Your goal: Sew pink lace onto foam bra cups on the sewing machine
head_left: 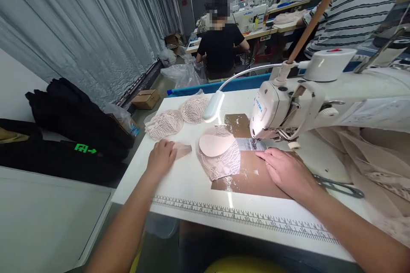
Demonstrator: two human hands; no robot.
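My left hand is at the left of the white sewing table, its fingers curled over a small sheer beige fabric piece that sticks out to the right. My right hand lies on the brown covering beside the needle, fingers stretched towards the presser foot and nothing seen in them. Between my hands rests a lace bra cup with a smooth pink pad on its upper part. It touches neither hand. Two more lace cups lie behind my left hand.
The white sewing machine stands over the right side of the table. A lamp on a bent neck lights the work. Sheer lace fabric is heaped at the right. A printed ruler follows the front edge. Co-workers sit beyond.
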